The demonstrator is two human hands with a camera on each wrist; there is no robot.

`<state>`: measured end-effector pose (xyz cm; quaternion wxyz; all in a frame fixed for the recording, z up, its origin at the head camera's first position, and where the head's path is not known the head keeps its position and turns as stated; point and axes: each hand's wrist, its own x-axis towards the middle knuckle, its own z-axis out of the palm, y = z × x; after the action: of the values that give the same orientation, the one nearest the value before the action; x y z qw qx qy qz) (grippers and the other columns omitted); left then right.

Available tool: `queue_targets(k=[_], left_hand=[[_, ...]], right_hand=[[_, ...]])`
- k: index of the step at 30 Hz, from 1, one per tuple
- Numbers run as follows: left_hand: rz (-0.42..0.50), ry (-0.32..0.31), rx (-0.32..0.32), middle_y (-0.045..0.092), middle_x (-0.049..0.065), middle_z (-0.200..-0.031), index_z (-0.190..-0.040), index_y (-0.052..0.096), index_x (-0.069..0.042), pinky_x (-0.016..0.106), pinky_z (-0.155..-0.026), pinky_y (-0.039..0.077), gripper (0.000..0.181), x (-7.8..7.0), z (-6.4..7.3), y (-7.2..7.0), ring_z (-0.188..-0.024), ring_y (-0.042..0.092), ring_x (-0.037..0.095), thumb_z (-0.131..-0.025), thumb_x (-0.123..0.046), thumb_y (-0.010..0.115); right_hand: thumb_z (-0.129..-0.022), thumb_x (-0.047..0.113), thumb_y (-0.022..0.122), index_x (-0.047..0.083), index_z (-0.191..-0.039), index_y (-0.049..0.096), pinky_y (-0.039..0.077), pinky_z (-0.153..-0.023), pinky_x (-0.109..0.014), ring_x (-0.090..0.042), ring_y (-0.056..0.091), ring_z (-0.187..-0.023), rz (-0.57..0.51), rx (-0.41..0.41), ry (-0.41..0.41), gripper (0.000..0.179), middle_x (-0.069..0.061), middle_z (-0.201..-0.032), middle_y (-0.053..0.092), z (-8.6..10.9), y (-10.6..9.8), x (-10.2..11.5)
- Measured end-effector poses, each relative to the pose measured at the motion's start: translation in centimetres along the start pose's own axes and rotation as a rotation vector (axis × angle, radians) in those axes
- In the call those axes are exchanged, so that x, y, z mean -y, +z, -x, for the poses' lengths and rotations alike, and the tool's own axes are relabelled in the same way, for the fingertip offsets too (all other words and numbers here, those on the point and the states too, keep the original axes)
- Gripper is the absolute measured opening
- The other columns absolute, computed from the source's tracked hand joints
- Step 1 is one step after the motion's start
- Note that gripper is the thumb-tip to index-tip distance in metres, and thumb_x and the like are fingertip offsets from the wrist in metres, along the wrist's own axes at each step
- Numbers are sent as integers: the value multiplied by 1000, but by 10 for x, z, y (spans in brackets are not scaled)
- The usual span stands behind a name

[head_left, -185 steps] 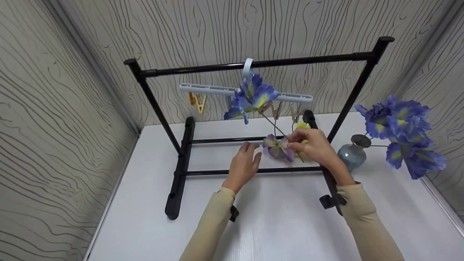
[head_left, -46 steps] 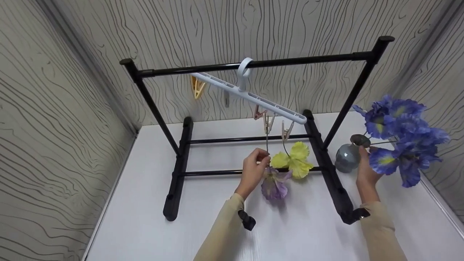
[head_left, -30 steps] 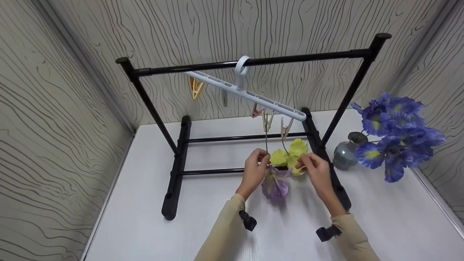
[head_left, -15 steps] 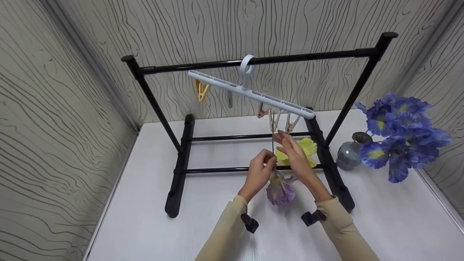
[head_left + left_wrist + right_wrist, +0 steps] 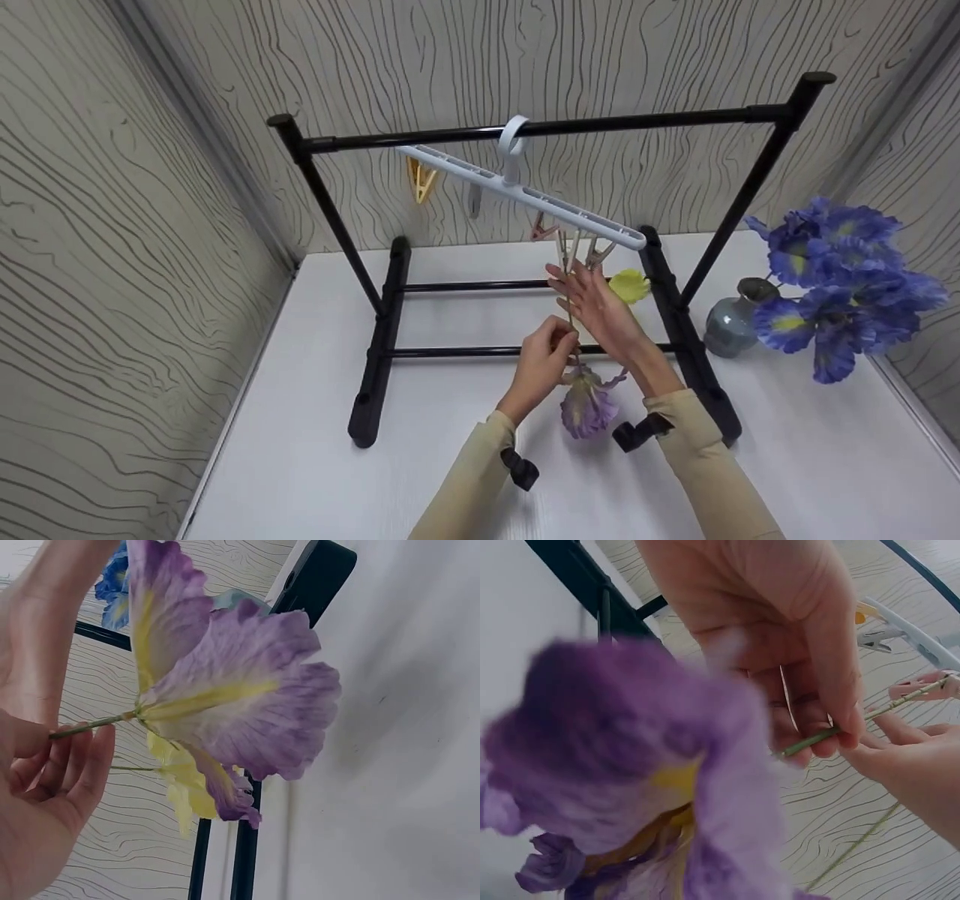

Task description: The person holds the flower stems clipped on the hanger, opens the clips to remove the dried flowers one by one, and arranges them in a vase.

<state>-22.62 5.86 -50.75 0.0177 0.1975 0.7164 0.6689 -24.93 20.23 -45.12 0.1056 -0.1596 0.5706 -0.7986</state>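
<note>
Head view: we see the purple flower (image 5: 589,410) hanging bloom-down from a clothespin (image 5: 574,246), its stem (image 5: 94,725) pinched in the left hand (image 5: 545,356).
We judge it light, petals (image 5: 285,724) soft and easily creased, the stiffer stem best to hold; its long axis runs near upright. The right hand (image 5: 602,311) lies spread beside it, contact unclear.

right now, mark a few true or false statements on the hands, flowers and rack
1. The left hand pinches the stem of the purple flower. True.
2. Both hands pinch that stem. False: the right hand has its fingers extended, not curled round it.
3. The hanger hangs from the black rack. True.
4. All flowers hang from the hanger. False: the blue flowers stand in the vase.
5. In the head view, the right hand partly hides the yellow flower. True.
</note>
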Motion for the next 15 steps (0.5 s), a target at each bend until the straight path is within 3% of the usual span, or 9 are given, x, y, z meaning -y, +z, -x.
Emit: queue_targets(k=[4, 7, 9, 11, 13, 15], left_hand=[[17, -9, 5, 69, 18, -90, -105, 62, 6, 27, -72, 61, 12, -1, 0, 0, -78, 67, 9, -106, -4, 56], [18, -5, 5, 68, 24, -92, -104, 62, 5, 28, -71, 61, 12, -1, 1, 1, -78, 69, 15, -106, -5, 56], [15, -5, 4, 68, 22, -91, -103, 62, 3, 27, -71, 60, 11, -2, 1, 2, -79, 69, 16, -106, -5, 57], [6, 0, 4, 68, 19, -90, -102, 62, 1, 26, -70, 60, 10, -3, 2, 3, -78, 67, 13, -106, -6, 57], [0, 10, 4, 68, 16, -88, -102, 62, -1, 26, -69, 60, 9, -4, 3, 4, -76, 65, 8, -106, -7, 57], [-1, 12, 8, 68, 12, -87, -102, 63, -1, 25, -69, 59, 9, -5, 4, 4, -75, 63, 5, -106, -7, 58]], right_hand=[[-115, 41, 16, 13, -165, -10, 7, -126, -52, -38, 13, -156, -2, 43, -107, 63, -18, -172, 5, -5, 5, 3], [-115, 37, 21, 12, -165, -9, 15, -125, -48, -36, 20, -155, -5, 23, -180, 64, -18, -172, 8, -7, 9, 8], [-115, 35, 24, 6, -166, 0, 26, -122, -44, -33, 32, -151, -7, -22, -212, 63, -19, -169, 20, -8, 11, 11], [-115, 33, 27, 0, -163, 18, 37, -116, -42, -31, 46, -142, -37, -86, -227, 58, -20, -159, 41, -11, 13, 14], [-116, 32, 28, -2, -151, 40, 45, -108, -40, -27, 58, -129, -90, -158, -226, 51, -18, -140, 60, -15, 15, 17], [-116, 31, 27, 0, -134, 53, 50, -102, -39, -25, 65, -116, -158, -218, -205, 45, -12, -120, 70, -18, 15, 19]])
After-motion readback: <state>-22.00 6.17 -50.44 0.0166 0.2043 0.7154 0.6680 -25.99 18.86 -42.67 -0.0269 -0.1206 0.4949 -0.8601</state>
